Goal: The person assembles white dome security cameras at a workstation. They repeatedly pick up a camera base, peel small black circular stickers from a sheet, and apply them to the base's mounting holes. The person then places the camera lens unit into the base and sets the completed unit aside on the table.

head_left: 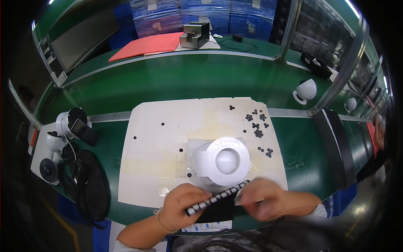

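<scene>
Both hands hold one strip [217, 197], a black backing sheet with a row of small white pads along its upper edge. Left hand [182, 206] pinches the lower-left end, fingers curled closed over it. Right hand [262, 201] is at the upper-right end, but motion blur hides its fingers, so I cannot tell how tightly it closes. Strip sits tilted, rising left to right, at the near edge of the cardboard sheet [168, 138], just in front of the white dome camera [224, 161].

Judgement on the step: handling looks like taking a pad off the strip. Done well, the left hand keeps the backing steady and flat, the right works one pad at a time from the end, and the strip stays close to the camera without knocking it.

Packages and labels:
- Blue wrapped cartons [201, 12], stacked at the far edge, with small pale labels; print too small to make out.
- Red flat sheet [147, 45] lies on the far bench, left of a grey box-shaped device [195, 34].
- Black clover-shaped stickers [257, 124] are scattered on the cardboard's far right corner.
- White printed paper [208, 227] shows under the strip at the near edge.
</scene>
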Action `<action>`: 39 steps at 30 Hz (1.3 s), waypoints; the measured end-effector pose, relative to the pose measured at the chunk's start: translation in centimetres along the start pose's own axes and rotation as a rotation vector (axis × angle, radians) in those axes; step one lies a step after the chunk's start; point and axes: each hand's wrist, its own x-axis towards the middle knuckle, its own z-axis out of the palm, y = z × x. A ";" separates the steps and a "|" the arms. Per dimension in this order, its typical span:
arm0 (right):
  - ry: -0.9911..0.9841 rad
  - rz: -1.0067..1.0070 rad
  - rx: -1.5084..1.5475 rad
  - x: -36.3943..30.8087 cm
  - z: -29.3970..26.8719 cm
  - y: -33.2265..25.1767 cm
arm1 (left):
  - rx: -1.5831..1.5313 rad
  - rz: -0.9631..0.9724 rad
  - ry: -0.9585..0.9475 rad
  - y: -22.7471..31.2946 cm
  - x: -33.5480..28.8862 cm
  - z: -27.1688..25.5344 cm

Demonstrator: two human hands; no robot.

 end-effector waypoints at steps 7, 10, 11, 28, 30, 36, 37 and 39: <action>0.328 0.506 0.299 2.8 -1.2 4.1 | 0.152 0.129 -0.116 -0.6 0.5 -0.2; 0.305 0.551 0.365 2.6 -1.4 4.2 | 0.194 0.137 -0.156 -0.6 0.3 -0.6; 0.306 0.563 0.385 2.6 -1.4 4.1 | 0.203 0.138 -0.164 -0.6 0.2 -0.6; 0.131 0.195 -0.493 1.9 -1.0 2.6 | 0.219 0.187 -0.125 -0.8 0.0 -0.3; 0.149 0.149 -0.597 2.4 -1.2 2.3 | 0.217 0.182 -0.126 -0.7 0.0 -0.4; 0.181 0.384 -0.100 4.0 -0.1 2.7 | 0.218 0.189 -0.116 -0.7 -0.1 -0.1; 0.174 0.397 -0.062 4.3 0.3 2.8 | 0.222 0.189 -0.119 -0.7 -0.1 -0.1; 0.158 0.422 0.018 4.5 1.0 3.4 | 0.228 0.194 -0.127 -0.7 -0.1 -0.1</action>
